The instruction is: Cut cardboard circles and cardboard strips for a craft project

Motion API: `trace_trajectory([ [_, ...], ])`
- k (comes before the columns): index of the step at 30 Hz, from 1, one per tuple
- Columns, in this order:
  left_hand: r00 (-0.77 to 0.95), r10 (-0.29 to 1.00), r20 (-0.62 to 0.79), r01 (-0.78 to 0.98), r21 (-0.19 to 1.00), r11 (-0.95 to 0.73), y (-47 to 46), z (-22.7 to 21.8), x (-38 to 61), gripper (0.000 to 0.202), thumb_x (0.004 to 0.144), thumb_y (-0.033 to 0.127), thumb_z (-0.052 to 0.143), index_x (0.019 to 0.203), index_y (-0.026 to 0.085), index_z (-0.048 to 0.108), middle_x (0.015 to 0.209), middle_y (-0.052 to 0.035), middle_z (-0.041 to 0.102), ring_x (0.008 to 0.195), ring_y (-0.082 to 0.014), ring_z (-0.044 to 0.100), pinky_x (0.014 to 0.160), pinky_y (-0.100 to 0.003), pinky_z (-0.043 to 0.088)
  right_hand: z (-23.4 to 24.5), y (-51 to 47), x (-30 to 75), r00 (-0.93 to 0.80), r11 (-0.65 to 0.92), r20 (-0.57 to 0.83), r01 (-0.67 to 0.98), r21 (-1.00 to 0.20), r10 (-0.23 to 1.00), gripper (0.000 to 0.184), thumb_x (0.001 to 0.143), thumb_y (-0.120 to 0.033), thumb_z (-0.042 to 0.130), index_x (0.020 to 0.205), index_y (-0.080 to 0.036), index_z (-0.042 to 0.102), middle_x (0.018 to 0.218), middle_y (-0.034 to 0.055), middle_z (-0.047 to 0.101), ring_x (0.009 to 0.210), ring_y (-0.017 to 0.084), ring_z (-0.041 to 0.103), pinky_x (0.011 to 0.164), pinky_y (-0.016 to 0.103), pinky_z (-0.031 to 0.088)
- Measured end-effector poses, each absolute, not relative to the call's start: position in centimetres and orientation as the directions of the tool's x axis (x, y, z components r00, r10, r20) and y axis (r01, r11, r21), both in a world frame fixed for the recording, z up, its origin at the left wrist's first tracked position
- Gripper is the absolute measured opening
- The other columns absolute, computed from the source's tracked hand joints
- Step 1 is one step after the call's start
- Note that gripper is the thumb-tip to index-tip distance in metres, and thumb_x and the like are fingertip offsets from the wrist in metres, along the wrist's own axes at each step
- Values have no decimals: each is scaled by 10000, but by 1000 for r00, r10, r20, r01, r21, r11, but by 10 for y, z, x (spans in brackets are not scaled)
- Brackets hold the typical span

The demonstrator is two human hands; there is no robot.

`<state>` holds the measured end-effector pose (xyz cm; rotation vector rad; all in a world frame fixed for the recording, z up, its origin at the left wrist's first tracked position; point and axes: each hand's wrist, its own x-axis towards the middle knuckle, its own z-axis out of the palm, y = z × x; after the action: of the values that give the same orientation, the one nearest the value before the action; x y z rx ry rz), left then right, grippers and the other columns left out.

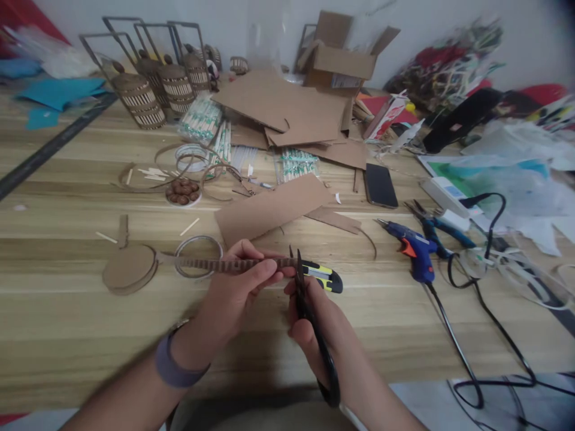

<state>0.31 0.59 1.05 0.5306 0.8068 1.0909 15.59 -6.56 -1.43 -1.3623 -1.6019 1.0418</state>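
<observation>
Strip of ridged brown cardboard is pinched by the left hand; the right hand grips open-bladed scissors.

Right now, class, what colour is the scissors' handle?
The scissors' handle is black, best seen in the head view.

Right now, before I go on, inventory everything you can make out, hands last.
cardboard strip: one, brown, front centre
scissors: one, black, front centre
utility knife: one, yellow-black, behind scissors
cardboard discs: at least two, brown, left
glue gun: one, blue, right
pliers: one, blue-handled, beside glue gun
phone: one, black, right of centre
balls: several, brown, left of centre
lantern-like models: at least four, brown, back left
stick packs: at least two, white-green, back centre
cardboard sheets: several, brown, centre and back
open box: one, brown, back
Other clutter: too blurred to count
wristband: one, purple-grey, left forearm
left hand: one, bare, holding strip
right hand: one, bare, holding scissors
</observation>
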Motion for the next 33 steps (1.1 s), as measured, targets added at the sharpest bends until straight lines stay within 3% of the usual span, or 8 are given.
trace_trajectory([
  [8, 239, 915, -325, -532, 745, 403, 5, 10, 2, 451, 598, 257, 963, 691, 167, 530, 776, 24, 780, 689, -113, 769, 616, -116, 593, -21, -67, 155, -80, 48, 25, 292, -955, 996, 665, 906, -812, 412, 1166, -213, 533, 809, 16, 585, 616, 147, 524, 516, 252, 484],
  [18, 275, 905, -326, -504, 752, 424, 4, 8, 2, 462, 626, 289, 948, 711, 174, 508, 792, 18, 766, 751, -144, 776, 636, -150, 578, -13, -68, 156, 39, -108, -101, 292, -950, 994, 721, 810, -906, 431, 1009, -226, 565, 591, -48, 482, 488, 139, 488, 422, 243, 404],
  [20, 299, 918, -262, -465, 800, 380, 3, 6, 1, 411, 690, 286, 903, 722, 182, 507, 830, 3, 768, 690, -134, 751, 607, -181, 567, -7, -66, 162, 86, -109, -88, 277, -955, 992, 646, 837, -850, 493, 1007, -231, 565, 575, -58, 490, 466, 132, 478, 417, 241, 398],
  [23, 423, 893, -155, -272, 918, 288, 2, 3, 0, 265, 773, 268, 818, 736, 183, 569, 847, -12, 737, 555, -87, 621, 528, -204, 488, 1, -60, 173, 159, -107, -70, 236, -966, 985, 464, 841, -646, 690, 1034, -245, 558, 693, -21, 640, 529, 139, 567, 494, 253, 488],
  [26, 533, 838, -112, -121, 971, 207, 0, 1, 3, 195, 755, 252, 811, 704, 184, 635, 762, -6, 656, 636, -111, 573, 561, -212, 444, 8, -56, 179, 152, -70, -42, 186, -980, 987, 347, 811, -478, 775, 985, -256, 572, 840, 26, 730, 663, 166, 662, 603, 280, 558],
  [29, 580, 807, -112, -163, 955, 250, -2, 0, 7, 208, 710, 245, 838, 688, 185, 640, 766, -9, 643, 677, -123, 584, 590, -216, 456, 8, -57, 181, 109, -28, -9, 179, -984, 994, 250, 839, -408, 756, 931, -248, 588, 799, 21, 720, 651, 157, 659, 575, 259, 540],
  [33, 624, 759, -187, -271, 859, 435, 0, 1, 8, 319, 709, 347, 884, 709, 161, 624, 924, -49, 722, 518, -70, 580, 470, -198, 454, 4, -60, 190, 132, -75, -63, 88, -993, 989, 301, 843, -416, 771, 984, -256, 559, 780, -1, 711, 615, 157, 655, 554, 272, 552],
])
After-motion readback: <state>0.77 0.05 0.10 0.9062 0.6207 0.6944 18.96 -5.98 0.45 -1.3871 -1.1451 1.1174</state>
